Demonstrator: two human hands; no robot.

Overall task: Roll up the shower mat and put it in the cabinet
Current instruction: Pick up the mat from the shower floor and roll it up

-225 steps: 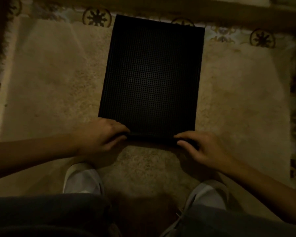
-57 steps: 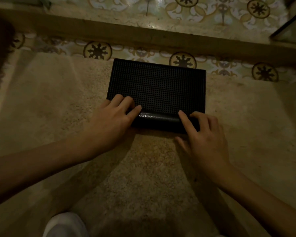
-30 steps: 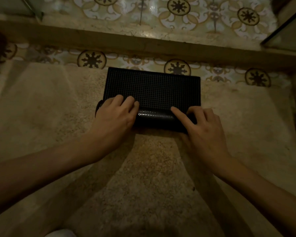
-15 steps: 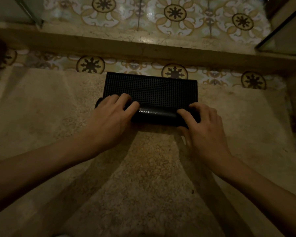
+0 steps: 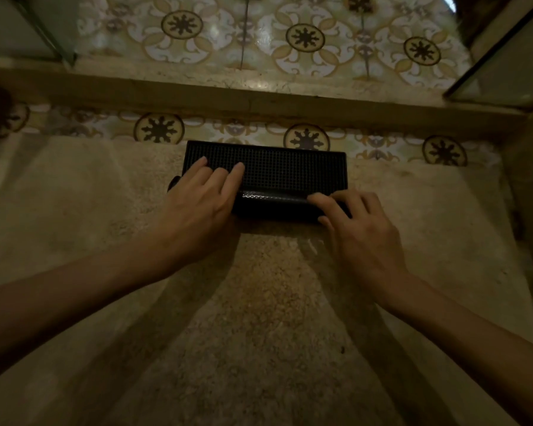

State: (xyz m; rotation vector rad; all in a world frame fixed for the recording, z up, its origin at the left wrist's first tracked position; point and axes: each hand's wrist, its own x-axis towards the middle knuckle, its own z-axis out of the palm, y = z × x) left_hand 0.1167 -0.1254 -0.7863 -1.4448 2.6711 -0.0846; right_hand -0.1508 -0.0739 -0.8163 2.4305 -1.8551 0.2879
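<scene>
The black perforated shower mat (image 5: 290, 170) lies on a beige rug, mostly rolled into a tube along its near side, with a short flat strip left at the far side. My left hand (image 5: 203, 204) presses on the left end of the roll, fingers spread over it onto the flat part. My right hand (image 5: 360, 229) grips the right end of the roll, fingers curled over the top. No cabinet is in view.
The beige rug (image 5: 259, 318) covers the floor under my arms. Beyond the mat runs a raised stone threshold (image 5: 259, 96), with patterned tiles (image 5: 305, 38) behind it. Glass panels stand at the far left (image 5: 19, 29) and far right (image 5: 511, 66).
The roll has grown and moved away from me; the flat part of the mat has shrunk from a full sheet to a narrow strip. Both hands have stayed on the roll.
</scene>
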